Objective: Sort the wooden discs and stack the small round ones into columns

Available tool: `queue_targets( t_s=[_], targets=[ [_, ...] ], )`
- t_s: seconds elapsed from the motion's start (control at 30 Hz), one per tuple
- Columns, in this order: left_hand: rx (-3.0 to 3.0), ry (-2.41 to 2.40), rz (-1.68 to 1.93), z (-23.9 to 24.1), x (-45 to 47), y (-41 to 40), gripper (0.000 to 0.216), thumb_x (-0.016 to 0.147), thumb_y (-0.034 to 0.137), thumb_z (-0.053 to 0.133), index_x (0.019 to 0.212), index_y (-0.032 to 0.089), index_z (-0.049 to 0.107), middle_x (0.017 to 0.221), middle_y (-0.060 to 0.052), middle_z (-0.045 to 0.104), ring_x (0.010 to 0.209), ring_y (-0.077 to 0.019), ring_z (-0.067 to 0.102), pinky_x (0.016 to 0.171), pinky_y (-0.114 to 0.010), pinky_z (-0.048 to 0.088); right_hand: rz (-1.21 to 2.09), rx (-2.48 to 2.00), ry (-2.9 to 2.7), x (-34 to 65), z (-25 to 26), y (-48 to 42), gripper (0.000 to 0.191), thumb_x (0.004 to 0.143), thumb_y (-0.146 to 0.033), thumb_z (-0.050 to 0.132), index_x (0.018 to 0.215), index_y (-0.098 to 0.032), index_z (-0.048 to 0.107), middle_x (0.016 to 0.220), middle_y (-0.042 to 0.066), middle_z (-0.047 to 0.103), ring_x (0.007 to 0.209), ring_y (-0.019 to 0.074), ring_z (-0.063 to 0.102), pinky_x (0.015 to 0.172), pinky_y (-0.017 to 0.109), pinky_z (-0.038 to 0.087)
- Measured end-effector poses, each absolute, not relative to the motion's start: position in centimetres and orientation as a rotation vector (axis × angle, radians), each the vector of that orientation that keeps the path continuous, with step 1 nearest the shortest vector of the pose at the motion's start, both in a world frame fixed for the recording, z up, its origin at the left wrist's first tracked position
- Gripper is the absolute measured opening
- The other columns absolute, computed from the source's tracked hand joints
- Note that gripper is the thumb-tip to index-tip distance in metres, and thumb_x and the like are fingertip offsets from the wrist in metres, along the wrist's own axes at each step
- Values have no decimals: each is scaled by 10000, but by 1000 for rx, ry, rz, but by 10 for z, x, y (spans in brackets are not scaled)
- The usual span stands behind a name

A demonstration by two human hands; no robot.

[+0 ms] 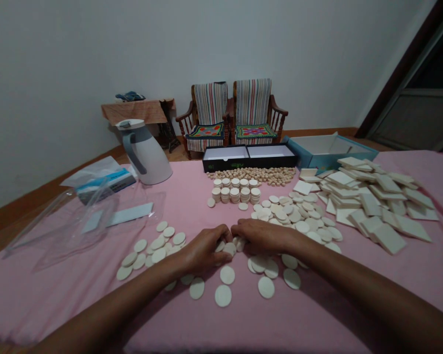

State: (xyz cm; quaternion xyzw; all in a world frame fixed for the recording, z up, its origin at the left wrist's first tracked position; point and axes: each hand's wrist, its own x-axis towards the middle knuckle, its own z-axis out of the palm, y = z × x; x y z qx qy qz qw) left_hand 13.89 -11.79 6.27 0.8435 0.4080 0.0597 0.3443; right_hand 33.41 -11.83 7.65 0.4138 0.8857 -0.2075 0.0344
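Note:
My left hand and my right hand meet in the middle of the pink table, fingers curled round a small stack of pale wooden discs held between them. Loose discs lie flat all around both hands, with another scatter of discs to the left. Neat stacks of discs stand farther back.
A heap of pale square tiles lies at the right, small wooden beads in a band behind the stacks. A black box, a blue box, a white jug and clear plastic bags sit at the back and left.

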Motion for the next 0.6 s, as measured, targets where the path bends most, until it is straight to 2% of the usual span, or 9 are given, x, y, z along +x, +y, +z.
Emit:
queue_targets(
  t_s=[0.23,0.43,0.53,0.6],
  targets=[
    [2184,1088,403,59,161,-112,195,724,221,640,879,175,532,792,20,593,718,-140,520,621,-222,373,-636,1542,2813,351,76,-121,231,730,-98,563,955,-137,598,934,86,618,846,192,549,678,253,353],
    [2271,941,585,68,221,-83,200,717,199,666,892,164,578,787,12,617,707,-140,536,630,-235,411,-466,1882,2776,403,88,-119,285,745,-96,549,1021,-149,596,947,85,625,860,188,555,712,249,359],
    [2318,920,634,68,256,-71,213,736,200,664,937,166,600,891,-22,653,802,-170,581,707,-275,461,-300,2083,2644,432,89,-116,272,753,-109,550,1016,-152,608,940,94,627,859,199,566,704,252,364],
    [2337,901,658,67,270,-68,314,739,200,679,1040,170,595,1001,-52,663,893,-195,600,775,-311,482,-225,2197,2548,448,87,-113,258,767,-120,546,1015,-148,613,934,98,627,841,199,577,706,259,375]
  ],
)
